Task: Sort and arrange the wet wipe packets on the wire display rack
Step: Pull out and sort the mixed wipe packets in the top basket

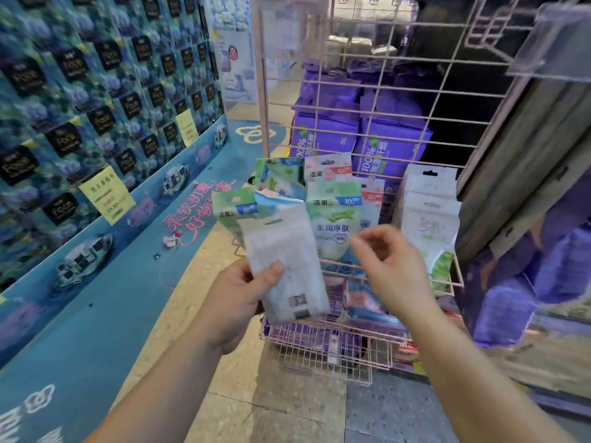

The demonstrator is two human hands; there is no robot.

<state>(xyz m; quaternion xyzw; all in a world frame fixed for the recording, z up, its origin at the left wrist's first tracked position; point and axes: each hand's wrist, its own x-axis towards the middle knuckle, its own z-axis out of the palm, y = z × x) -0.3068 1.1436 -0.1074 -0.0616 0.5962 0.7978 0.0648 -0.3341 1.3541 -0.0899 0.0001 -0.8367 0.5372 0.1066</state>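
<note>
My left hand (238, 298) grips a white wet wipe packet (284, 260), back side up, with a small code square near its lower end. It is held in front of the pink wire display rack (367, 100). Behind it several green and pink packets (334, 219) stand crowded on the rack's middle shelf. White packets (428, 215) stand at the shelf's right end. My right hand (388, 263) hovers just right of the held packet, fingers loosely curled, holding nothing.
A lower wire basket (323, 350) holds more pink and blue packets. Purple tissue packs (326, 135) are stacked behind the rack. A blue display wall of boxes (96, 107) runs along the left. Purple packs (511, 298) and a grey pillar stand to the right.
</note>
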